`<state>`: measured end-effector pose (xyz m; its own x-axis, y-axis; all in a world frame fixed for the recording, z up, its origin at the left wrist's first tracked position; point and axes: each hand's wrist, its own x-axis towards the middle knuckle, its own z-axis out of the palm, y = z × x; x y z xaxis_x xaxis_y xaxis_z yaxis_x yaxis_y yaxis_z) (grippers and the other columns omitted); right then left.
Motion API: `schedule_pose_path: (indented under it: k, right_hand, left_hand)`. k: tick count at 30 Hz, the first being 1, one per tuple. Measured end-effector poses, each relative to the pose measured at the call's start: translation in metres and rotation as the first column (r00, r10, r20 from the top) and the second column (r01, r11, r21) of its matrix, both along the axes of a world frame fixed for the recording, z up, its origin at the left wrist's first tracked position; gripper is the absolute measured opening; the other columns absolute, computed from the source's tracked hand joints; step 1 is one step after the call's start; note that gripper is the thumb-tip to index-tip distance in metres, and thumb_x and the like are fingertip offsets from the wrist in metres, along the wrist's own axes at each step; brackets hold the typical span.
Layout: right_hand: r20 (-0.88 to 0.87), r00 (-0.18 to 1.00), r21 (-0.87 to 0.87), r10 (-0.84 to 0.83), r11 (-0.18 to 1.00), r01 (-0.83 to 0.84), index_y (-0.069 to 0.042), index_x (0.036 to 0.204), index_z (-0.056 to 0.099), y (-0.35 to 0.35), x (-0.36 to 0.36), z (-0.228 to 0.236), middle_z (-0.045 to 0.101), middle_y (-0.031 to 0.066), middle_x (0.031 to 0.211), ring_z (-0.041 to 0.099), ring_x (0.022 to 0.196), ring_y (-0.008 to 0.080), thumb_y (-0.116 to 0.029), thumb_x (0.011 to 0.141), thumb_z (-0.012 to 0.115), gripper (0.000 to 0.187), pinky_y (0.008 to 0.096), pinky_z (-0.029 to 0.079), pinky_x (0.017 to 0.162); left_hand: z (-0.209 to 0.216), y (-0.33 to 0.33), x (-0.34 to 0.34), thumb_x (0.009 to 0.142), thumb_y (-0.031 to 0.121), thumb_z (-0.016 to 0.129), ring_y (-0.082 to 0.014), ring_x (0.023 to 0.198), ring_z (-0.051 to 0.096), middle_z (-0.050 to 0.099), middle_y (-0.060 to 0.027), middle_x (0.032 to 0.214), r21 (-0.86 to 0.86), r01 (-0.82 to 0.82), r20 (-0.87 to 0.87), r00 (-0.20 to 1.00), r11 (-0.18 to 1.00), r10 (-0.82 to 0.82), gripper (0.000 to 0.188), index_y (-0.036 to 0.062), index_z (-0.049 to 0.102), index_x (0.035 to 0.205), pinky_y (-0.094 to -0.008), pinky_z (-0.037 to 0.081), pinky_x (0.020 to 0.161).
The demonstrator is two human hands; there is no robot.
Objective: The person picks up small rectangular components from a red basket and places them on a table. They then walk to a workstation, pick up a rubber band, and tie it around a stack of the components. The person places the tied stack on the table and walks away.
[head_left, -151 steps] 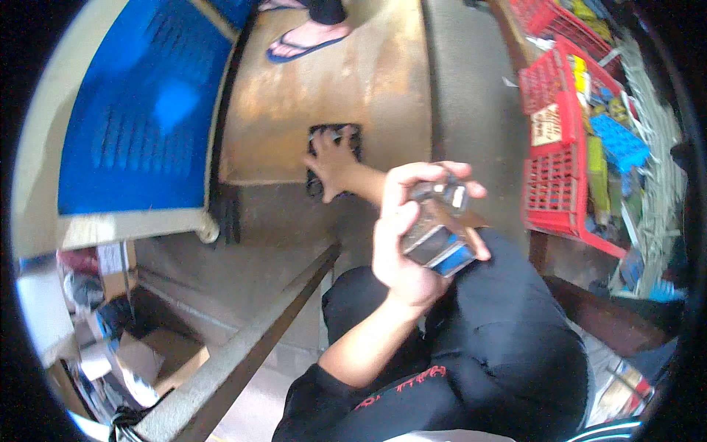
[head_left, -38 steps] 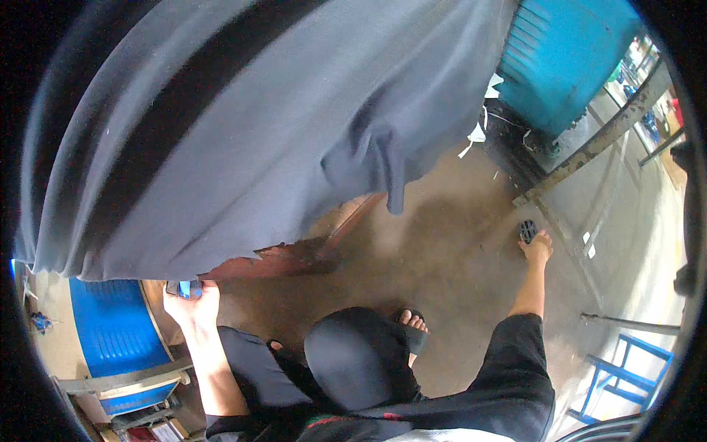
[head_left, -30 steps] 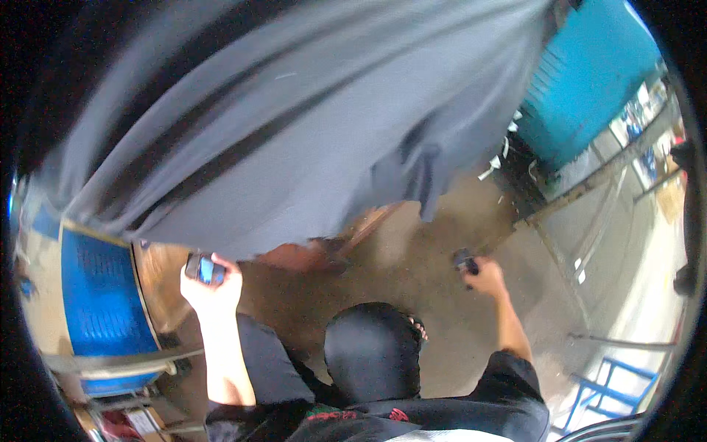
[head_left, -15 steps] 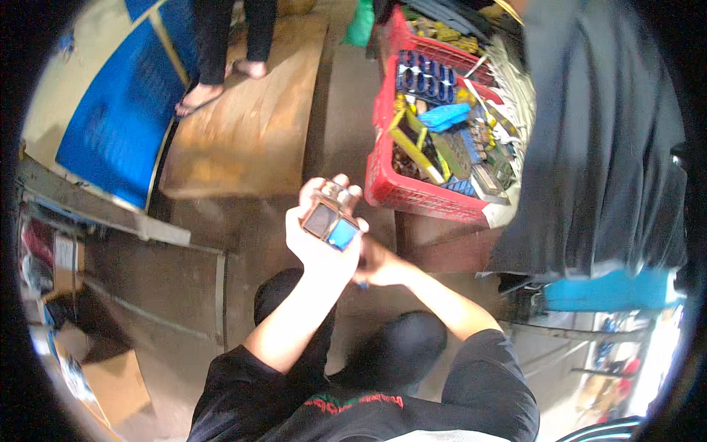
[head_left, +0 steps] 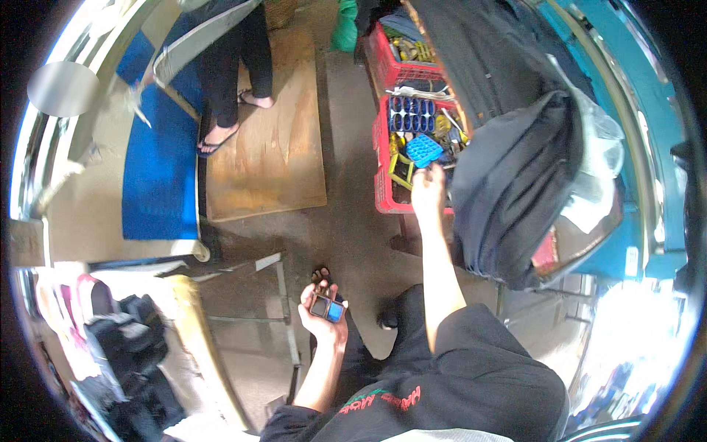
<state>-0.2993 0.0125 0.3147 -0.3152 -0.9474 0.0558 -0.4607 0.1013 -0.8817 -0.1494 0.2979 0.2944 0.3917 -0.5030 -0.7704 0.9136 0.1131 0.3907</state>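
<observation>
In my left hand (head_left: 324, 324) rests a small two-section case (head_left: 320, 306), dark on one side, with a bright blue square (head_left: 335, 312) on the other. The fingers curl around its edges, palm up, low in front of my legs. My right hand (head_left: 429, 190) reaches forward over the front red crate (head_left: 382, 193). Its bunched fingertips meet the lower edge of a light blue grid tray (head_left: 424, 150); my fingers partly hide the contact. Beside that tray are a yellow-green frame (head_left: 401, 170) and a dark blue tray with rounded cups (head_left: 412, 114).
A second red crate (head_left: 405, 72) of yellowish pieces stands behind. Dark cloth (head_left: 515, 177) hangs over the crates' right side. At the left a person in sandals (head_left: 221, 136) stands on a wooden board (head_left: 283, 147) beside a blue panel (head_left: 162, 162). A metal frame (head_left: 283, 287) stands near my left arm.
My right hand has gone from beside my left hand out to the crate and the blue tray. My left hand, still holding the case, is lower and nearer my body. The view has shifted.
</observation>
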Motion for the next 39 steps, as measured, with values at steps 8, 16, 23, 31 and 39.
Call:
schedule_pose_path:
  k: [8, 16, 23, 31, 39]
  right_hand:
    - [-0.688, 0.449, -0.529, -0.57, 0.818, 0.227, 0.0, 0.131, 0.053, -0.002, -0.043, 0.276, 0.056, 0.0234, 0.119, 0.057, 0.109, 0.0407, -0.042, 0.087, 0.073, 0.064, 0.0543, 0.047, 0.089]
    - [-0.656, 0.728, -0.284, 0.197, 0.83, -0.48, -0.002, 0.082, 0.066, 0.028, 0.004, 0.267, 0.065, 0.0194, 0.08, 0.065, 0.075, 0.0395, -0.016, 0.089, 0.066, 0.016, 0.0518, 0.051, 0.069]
    - [-0.317, 0.326, 0.49, 0.891, 0.448, -0.748, -0.001, 0.109, 0.065, 0.214, 0.015, 0.195, 0.064, 0.0186, 0.112, 0.063, 0.109, 0.0358, -0.023, 0.093, 0.064, 0.027, 0.0454, 0.051, 0.094]
    - [-0.167, 0.986, 0.001, -0.012, 1.0, 0.013, -0.006, 0.121, 0.063, 0.486, -0.259, 0.429, 0.062, 0.0161, 0.115, 0.06, 0.11, 0.036, -0.012, 0.09, 0.067, 0.032, 0.0457, 0.048, 0.096]
    - [-0.315, 0.894, -0.765, -0.32, 0.643, -0.04, -0.011, 0.112, 0.06, 0.724, -0.302, 0.66, 0.053, 0.0127, 0.11, 0.056, 0.094, 0.0311, -0.005, 0.086, 0.064, 0.027, 0.0409, 0.046, 0.08]
  left_hand:
    - [0.151, 0.019, 0.054, 0.088, 0.042, 0.05, -0.0273, 0.105, 0.069, 0.069, -0.0046, 0.117, 0.077, 0.114, -0.013, 0.993, 0.99, -0.114, 0.032, 0.0236, 0.062, 0.112, -0.0442, 0.052, 0.061]
    - [0.245, -0.021, 0.095, 0.087, 0.042, 0.054, -0.0262, 0.107, 0.067, 0.07, -0.0023, 0.115, -0.103, 0.148, 0.007, 0.989, 0.984, -0.148, 0.031, 0.024, 0.064, 0.11, -0.0391, 0.053, 0.068]
    - [0.304, -0.051, 0.069, 0.091, 0.042, 0.049, -0.0271, 0.11, 0.064, 0.068, -0.0041, 0.116, -0.288, 0.341, 0.209, 0.934, 0.895, -0.289, 0.034, 0.0204, 0.064, 0.112, -0.0385, 0.049, 0.068]
    - [0.348, 0.03, -0.163, 0.09, 0.038, 0.048, -0.0256, 0.098, 0.068, 0.07, -0.0056, 0.107, -0.216, 0.798, 0.036, 0.582, 0.562, -0.812, 0.031, 0.0188, 0.064, 0.108, -0.0304, 0.052, 0.063]
    - [0.386, 0.223, -0.418, 0.091, 0.03, 0.052, -0.0249, 0.091, 0.065, 0.068, -0.0058, 0.106, -0.405, 0.866, -0.061, -0.344, -0.292, -0.937, 0.028, 0.0128, 0.064, 0.11, -0.0315, 0.057, 0.067]
